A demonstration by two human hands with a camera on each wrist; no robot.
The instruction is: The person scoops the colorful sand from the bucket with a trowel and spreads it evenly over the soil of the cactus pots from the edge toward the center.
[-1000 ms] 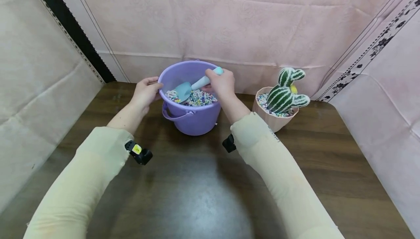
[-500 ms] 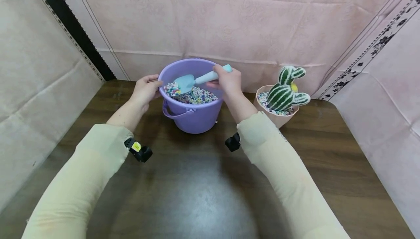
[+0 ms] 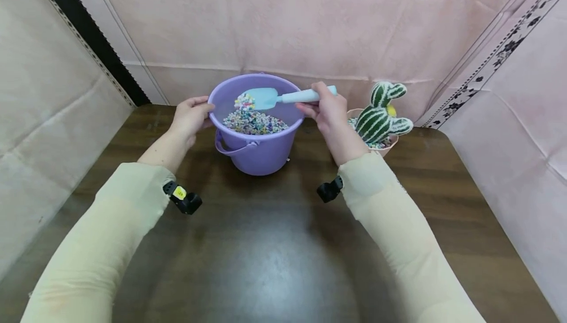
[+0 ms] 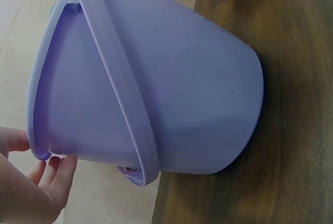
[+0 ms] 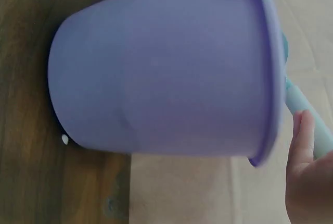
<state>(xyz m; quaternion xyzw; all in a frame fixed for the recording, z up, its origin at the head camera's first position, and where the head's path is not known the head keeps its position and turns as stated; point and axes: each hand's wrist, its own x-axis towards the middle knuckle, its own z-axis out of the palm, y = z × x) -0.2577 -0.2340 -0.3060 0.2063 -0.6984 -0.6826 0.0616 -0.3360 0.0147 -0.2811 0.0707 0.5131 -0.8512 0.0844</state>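
Note:
A purple bucket (image 3: 266, 153) stands on the table with small multicoloured pebbles (image 3: 256, 122) inside. My left hand (image 3: 189, 117) pinches the left side of its rim, thumb on the inner side and fingers outside, as the left wrist view also shows. My right hand (image 3: 329, 110) grips the handle of a light blue toy shovel (image 3: 263, 98). The blade is over the bucket's opening, and a small heap of pebbles sits at its left tip. In the right wrist view, the bucket wall (image 5: 171, 73) hides most of the shovel, leaving the handle (image 5: 307, 112) visible beside my fingers.
Right of the bucket, a potted knitted-looking cactus (image 3: 376, 123) stands behind my right forearm, with pebbles in its pale pink pot. Pale cloth (image 3: 283, 22) hangs behind and at both sides of the dark wooden table (image 3: 266, 244). A white pebble (image 5: 65, 139) lies by the bucket's base.
My right hand has moved right and the shovel has risen out of the pebbles, bringing some up on its blade, now nearly level. The left hand keeps its hold on the rim.

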